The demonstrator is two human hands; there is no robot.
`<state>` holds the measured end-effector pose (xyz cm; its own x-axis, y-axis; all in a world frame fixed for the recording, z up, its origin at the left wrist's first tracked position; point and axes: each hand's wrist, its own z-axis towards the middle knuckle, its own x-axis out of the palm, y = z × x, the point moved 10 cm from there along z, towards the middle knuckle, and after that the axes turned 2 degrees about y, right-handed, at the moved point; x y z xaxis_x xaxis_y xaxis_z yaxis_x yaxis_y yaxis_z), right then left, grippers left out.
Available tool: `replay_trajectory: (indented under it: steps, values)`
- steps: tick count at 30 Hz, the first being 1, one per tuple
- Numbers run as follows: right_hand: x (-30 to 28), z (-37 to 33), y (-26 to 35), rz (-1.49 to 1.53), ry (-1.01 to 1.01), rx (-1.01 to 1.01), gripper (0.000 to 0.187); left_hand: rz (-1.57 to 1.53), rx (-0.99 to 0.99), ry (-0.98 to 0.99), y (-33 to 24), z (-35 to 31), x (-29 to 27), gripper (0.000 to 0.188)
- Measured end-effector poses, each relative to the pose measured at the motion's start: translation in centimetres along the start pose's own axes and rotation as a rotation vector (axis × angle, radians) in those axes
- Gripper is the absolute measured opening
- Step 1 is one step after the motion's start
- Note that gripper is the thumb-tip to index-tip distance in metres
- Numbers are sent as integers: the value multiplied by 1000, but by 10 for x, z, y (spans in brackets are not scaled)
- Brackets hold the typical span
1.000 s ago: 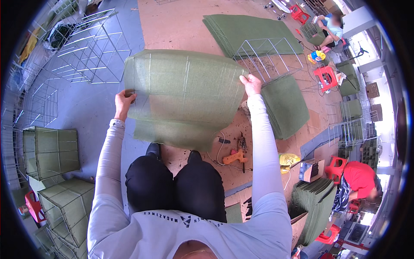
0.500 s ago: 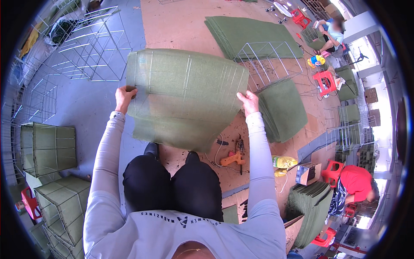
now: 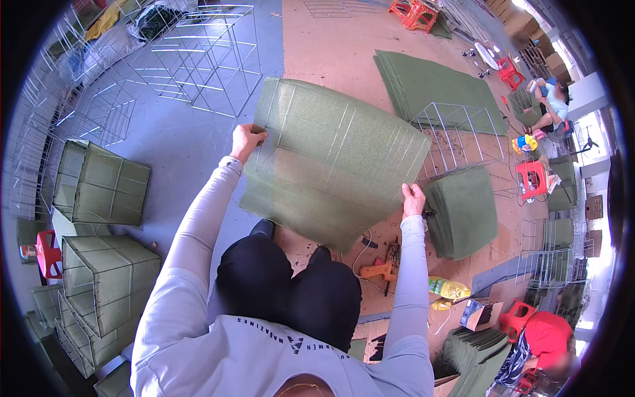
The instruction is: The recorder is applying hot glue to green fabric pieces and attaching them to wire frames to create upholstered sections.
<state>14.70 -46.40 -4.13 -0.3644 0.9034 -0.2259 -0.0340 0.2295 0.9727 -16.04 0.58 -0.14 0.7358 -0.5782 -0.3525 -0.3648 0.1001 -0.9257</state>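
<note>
In front of my knees a green mesh sheet (image 3: 337,142) is stretched between my two hands, with pale wire rods showing at and through it. My left hand (image 3: 247,141) pinches its left edge, thumb on top. The right edge is gripped by my right hand (image 3: 413,200), a little lower and nearer. The sheet's near part hangs in a loose, see-through flap above my shoes. On the floor past that flap lies an orange glue gun (image 3: 378,270) with its cord. What sits under the sheet is partly hidden.
Beyond the sheet stand a bare wire frame (image 3: 456,132) and stacks of green sheets (image 3: 463,212). Wire frames (image 3: 205,59) lie at far left; covered green boxes (image 3: 109,182) pile up at left. A yellow bottle (image 3: 450,288) and a co-worker in red (image 3: 548,337) are at right.
My view has swung left, so the surroundings sit further right in the picture. The sheet is more tilted now, its right side lower. Both hands keep their hold on its edges.
</note>
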Motion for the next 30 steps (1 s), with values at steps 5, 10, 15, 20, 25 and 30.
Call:
replay_trajectory:
  steps: [5,10,15,20,25,30]
  values:
    - [-6,0,16,-269,-83,-73,21,-17,52,4,9,7,3,16]
    - [-1,-3,27,-320,-144,-154,29,189,54,-32,10,-20,-2,21]
    - [-22,5,3,-244,-167,-101,20,181,-9,-56,15,-36,13,21]
    - [8,-12,7,91,-53,-92,22,164,-9,-49,17,-10,5,20]
    - [4,-15,-18,92,-3,44,35,56,-1,23,14,14,13,20]
    - [12,-22,-21,45,28,54,36,35,23,67,9,26,12,21]
